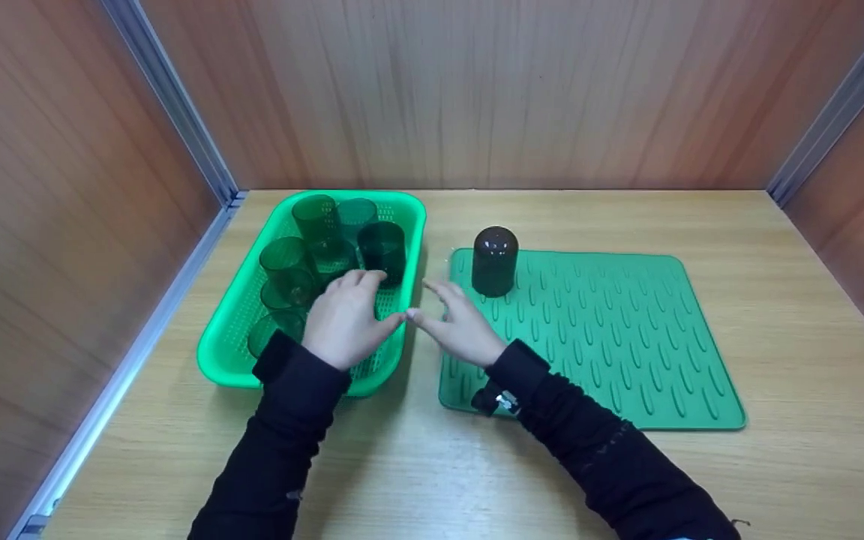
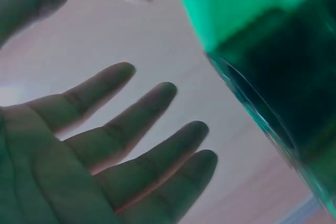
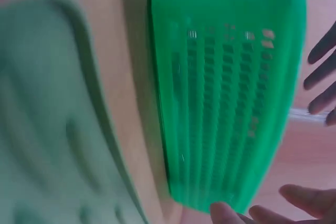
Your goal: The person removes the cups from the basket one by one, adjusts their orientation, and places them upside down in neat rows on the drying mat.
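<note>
My left hand (image 1: 349,319) hovers above the green plastic basket (image 1: 226,330), its fingers extended and apart, just short of a dark drinking glass (image 1: 382,247). In the left wrist view the glass (image 2: 278,77) stands beyond the fingertips, with a gap between. Several other tinted glasses, such as one at the back (image 1: 316,216) and one at the left (image 1: 286,262), stand in the basket. My right hand (image 1: 466,330) is between basket and mat with loosely bent fingers, holding nothing. A dark glass (image 1: 495,262) sits upside down on the green drying mat (image 1: 612,337) at its back left corner.
The wooden table (image 1: 417,472) carries basket and mat side by side, with a narrow strip between them. Wood-grain panels (image 1: 477,97) rise at the back and both sides, joined by metal corner posts (image 1: 177,97).
</note>
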`<state>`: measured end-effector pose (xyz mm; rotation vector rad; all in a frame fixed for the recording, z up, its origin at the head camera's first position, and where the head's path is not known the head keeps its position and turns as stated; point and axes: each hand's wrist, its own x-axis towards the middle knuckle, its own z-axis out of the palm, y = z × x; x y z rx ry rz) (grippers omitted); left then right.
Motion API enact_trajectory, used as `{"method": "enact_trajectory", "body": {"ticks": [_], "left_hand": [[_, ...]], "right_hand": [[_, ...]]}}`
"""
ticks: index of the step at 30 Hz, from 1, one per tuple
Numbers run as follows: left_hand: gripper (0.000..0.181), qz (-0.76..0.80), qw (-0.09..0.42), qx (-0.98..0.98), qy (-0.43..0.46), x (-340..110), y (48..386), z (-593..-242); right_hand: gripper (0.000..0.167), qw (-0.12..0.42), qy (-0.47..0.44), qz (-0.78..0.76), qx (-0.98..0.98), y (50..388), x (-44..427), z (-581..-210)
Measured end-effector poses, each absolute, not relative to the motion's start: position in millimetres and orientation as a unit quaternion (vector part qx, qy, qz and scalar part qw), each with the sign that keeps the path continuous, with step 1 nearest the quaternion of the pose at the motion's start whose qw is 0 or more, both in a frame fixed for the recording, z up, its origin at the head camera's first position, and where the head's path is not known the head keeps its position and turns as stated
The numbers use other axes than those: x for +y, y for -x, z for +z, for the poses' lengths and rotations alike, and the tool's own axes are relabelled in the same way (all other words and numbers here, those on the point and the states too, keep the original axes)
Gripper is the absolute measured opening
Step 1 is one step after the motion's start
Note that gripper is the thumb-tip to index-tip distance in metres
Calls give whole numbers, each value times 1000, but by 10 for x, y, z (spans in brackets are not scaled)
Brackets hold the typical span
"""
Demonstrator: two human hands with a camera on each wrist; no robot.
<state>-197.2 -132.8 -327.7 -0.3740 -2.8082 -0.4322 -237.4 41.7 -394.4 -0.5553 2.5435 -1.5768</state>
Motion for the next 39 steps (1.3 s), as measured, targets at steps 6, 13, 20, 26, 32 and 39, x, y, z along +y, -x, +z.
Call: {"method": "enact_trajectory", "body": {"ticks": [6, 13, 20, 26, 32, 39], "left_hand": [[57, -101, 91, -987, 86, -1452, 2103, -3291], [50, -77, 27, -993, 80, -1528, 2253, -3322], [17, -88, -28, -990, 102, -1540, 2349, -3365], [9, -86, -8, -990, 112, -1546, 2363, -3426], [14, -94, -21, -990, 105, -1554, 2368, -3413], [35, -149, -73, -981, 102, -1598, 2368, -3334]], "right_hand": [[73, 98, 157, -531, 827, 2341, 257, -4015], [65, 129, 166, -598, 773, 2347, 134, -4122], [49, 144, 185, -677, 698, 2290, 60, -4102], [47, 138, 171, -689, 691, 2167, 25, -3976], [43, 134, 174, -694, 686, 2146, 11, -3988], [47, 157, 173, -693, 682, 2228, 42, -4107]]}}
